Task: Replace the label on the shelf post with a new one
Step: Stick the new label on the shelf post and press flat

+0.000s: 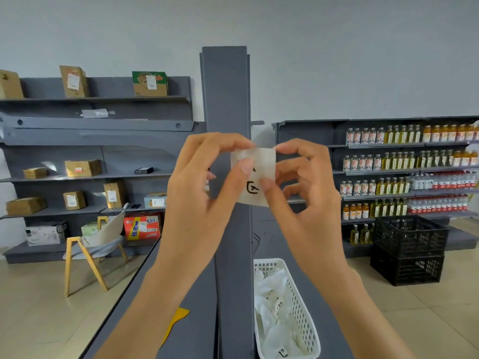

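Note:
A tall grey shelf post (225, 99) rises straight ahead of me. In front of it I hold a white paper label (260, 164) with black handwriting on it. My left hand (204, 182) pinches its upper left part between thumb and fingers. My right hand (305, 187) grips its right edge, thumb on the front near the writing. The label sits at about mid-height of the post; whether it touches the post I cannot tell.
A white plastic basket (308, 330) of crumpled and spare labels lies on the grey shelf top below. A yellow scraper (178, 320) lies left of the post. Black crates (409, 250) stand at the right; a chair (93, 244) stands at the left. Stocked shelves line the back wall.

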Available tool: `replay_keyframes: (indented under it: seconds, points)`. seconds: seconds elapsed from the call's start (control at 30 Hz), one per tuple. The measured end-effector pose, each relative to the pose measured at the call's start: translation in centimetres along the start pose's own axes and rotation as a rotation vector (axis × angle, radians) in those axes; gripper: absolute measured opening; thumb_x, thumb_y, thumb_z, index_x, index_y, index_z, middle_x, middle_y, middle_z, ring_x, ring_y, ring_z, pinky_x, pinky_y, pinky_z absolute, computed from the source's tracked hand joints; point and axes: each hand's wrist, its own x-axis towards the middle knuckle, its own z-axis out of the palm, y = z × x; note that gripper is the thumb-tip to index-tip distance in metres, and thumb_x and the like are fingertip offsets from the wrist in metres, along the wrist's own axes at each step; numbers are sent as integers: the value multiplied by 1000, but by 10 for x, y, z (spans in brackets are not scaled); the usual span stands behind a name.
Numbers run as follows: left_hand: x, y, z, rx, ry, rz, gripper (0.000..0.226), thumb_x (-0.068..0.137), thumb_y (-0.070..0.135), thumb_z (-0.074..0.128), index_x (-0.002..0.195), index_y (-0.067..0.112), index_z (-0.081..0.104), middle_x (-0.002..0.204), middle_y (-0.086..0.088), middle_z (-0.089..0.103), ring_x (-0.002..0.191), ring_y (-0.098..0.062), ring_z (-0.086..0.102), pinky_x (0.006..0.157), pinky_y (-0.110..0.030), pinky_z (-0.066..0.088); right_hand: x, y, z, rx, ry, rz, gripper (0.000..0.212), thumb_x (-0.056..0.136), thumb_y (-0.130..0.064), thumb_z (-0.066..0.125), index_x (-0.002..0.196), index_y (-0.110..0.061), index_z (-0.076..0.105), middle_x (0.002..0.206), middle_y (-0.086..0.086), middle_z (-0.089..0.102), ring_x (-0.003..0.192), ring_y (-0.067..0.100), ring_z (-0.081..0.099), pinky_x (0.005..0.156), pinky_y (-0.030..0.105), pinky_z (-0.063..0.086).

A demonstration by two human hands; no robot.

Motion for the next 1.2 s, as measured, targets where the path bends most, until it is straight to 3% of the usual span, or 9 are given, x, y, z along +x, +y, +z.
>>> replay_keyframes:
  seconds: [0.1, 0.2, 0.3, 0.47, 0.67, 0.87, 1.0, 1.1, 1.2]
  points:
    - [10, -8, -3, -22, 64, -49, 27, 93, 26, 59, 119, 26, 55, 111, 7, 58, 107, -14, 56, 70, -23, 44, 10, 1, -2, 110, -14, 82, 36, 93, -9, 66, 114, -34, 48, 90, -4, 69, 81, 15, 67, 67, 24, 52]
    - [24, -15, -5, -90, 53, -106, 20, 91, 27, 61, 110, 29, 57, 94, 16, 65, 94, -8, 62, 59, -22, 44, 21, 4, -1, 147, -43, 125, 31, 95, -11, 64, 113, -32, 50, 92, 2, 70, 82, 17, 68, 67, 27, 54]
    - [38, -19, -6, -111, 41, -132, 12, 91, 27, 62, 87, 37, 56, 91, 15, 68, 88, -7, 65, 64, -39, 54, 33, 5, 2, 164, -41, 142, 24, 96, -10, 62, 110, -27, 53, 93, 7, 71, 81, 15, 69, 62, 19, 50]
    - [58, -23, -10, -140, 71, -120, 8, 90, 23, 64, 84, 25, 59, 83, 8, 70, 84, -9, 67, 67, -39, 54, 60, 6, 8, 148, -29, 136, 4, 98, -15, 60, 94, -17, 58, 88, 6, 75, 83, 18, 73, 52, 17, 50]
    - [83, -30, -17, -110, 153, -96, 10, 88, 27, 66, 82, 31, 59, 82, 13, 70, 81, -3, 66, 61, -32, 52, 99, -2, 18, 50, -49, 73, 15, 100, -21, 56, 89, -12, 60, 81, 1, 73, 56, 5, 63, 46, 13, 46]
    - [103, -35, -17, -55, 222, -75, 7, 84, 33, 69, 82, 33, 61, 79, 11, 70, 76, -6, 64, 65, -20, 48, 122, 1, 25, -175, 0, 13, 21, 100, -30, 53, 82, -20, 55, 86, 0, 67, 57, 10, 51, 50, 12, 34]
    - [109, -40, -17, -6, 232, -76, 12, 83, 35, 70, 88, 24, 66, 78, 13, 70, 74, -5, 62, 63, -11, 42, 129, 4, 27, -235, 22, 4, 21, 99, -35, 54, 84, -21, 57, 85, -4, 69, 54, 8, 52, 51, 21, 38]
    - [115, -40, -17, 38, 238, -62, 13, 84, 36, 69, 89, 25, 66, 80, 14, 70, 77, -6, 63, 66, -15, 42, 132, 5, 29, -307, 29, -22, 19, 98, -38, 54, 86, -24, 57, 81, -10, 67, 58, 7, 56, 55, 33, 47]
    - [119, -41, -18, 83, 229, -47, 11, 85, 37, 67, 88, 27, 64, 80, 14, 68, 80, -8, 62, 68, -20, 44, 136, 4, 28, -384, 30, -70, 19, 99, -40, 52, 86, -25, 55, 77, -12, 63, 54, 8, 53, 56, 35, 49]
